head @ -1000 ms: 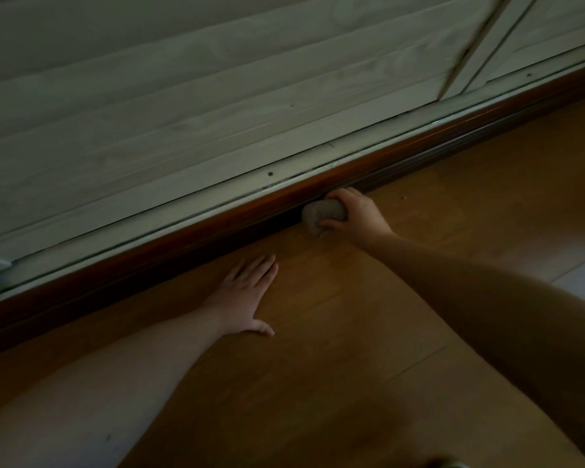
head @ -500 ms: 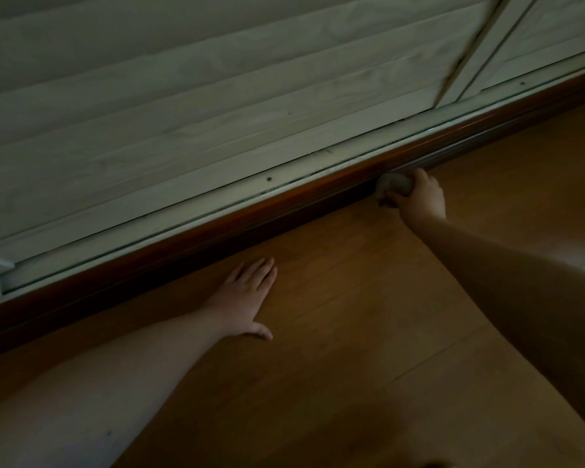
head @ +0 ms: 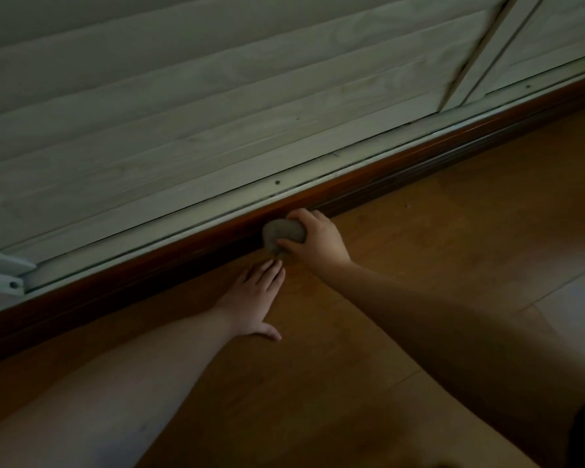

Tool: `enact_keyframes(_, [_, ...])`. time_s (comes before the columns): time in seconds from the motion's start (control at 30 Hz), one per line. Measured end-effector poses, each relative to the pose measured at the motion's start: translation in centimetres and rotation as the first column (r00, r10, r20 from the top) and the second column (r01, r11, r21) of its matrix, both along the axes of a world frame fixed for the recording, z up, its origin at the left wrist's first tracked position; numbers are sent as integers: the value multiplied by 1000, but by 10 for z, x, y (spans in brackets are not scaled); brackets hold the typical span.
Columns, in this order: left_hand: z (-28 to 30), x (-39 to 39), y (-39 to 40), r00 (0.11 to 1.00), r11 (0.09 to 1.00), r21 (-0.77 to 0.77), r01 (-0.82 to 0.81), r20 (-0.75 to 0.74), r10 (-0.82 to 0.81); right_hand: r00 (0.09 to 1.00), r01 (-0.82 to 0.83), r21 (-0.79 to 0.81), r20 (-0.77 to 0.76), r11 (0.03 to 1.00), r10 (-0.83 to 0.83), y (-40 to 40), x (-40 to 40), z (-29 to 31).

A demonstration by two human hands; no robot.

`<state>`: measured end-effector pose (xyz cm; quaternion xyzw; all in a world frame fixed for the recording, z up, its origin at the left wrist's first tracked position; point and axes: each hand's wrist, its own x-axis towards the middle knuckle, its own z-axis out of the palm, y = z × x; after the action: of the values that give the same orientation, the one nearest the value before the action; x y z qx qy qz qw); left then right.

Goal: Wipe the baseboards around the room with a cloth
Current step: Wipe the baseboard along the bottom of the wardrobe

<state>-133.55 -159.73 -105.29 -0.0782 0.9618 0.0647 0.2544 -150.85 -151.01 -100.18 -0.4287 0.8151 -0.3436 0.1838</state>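
The pale wooden panel wall (head: 190, 106) fills the upper part of the view, with a light metal rail (head: 217, 211) under it. Below runs the dark reddish baseboard (head: 122, 288), and then the orange-brown laminate floor (head: 453, 231); the room is dim. The left hand (head: 254, 298) lies flat on the floor with straight fingers, probably to support the body while leaning low. The right hand (head: 318, 239) grips a balled grey cloth (head: 282, 233) and presses it against the baseboard, just above the left fingertips, I think to rub the dust off.
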Motion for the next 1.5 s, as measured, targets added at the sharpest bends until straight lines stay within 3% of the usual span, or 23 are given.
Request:
enact_keyframes(0.4, [-8, 0, -3, 1000, 1000, 8, -7, -3, 7, 971, 220, 128, 70, 967, -230, 29, -112, 30])
enact_keyframes(0.7, [-3, -3, 1, 998, 1000, -8, -7, 58, 8, 866, 489, 136, 44, 862, -498, 65, -188, 34])
enact_keyframes(1.03, [12, -8, 7, 991, 1000, -18, 8, 134, -5, 847, 521, 104, 57, 847, -528, 69, -172, 24])
enact_keyframes(1.27, [5, -14, 13, 998, 991, -130, 11, 69, -2, 885, 455, 142, 42, 879, -464, 109, -135, 13])
enact_keyframes(1.5, [20, -68, 22, 992, 994, -87, 62, -108, -72, 842, 525, 104, 84, 845, -533, 142, -130, 1])
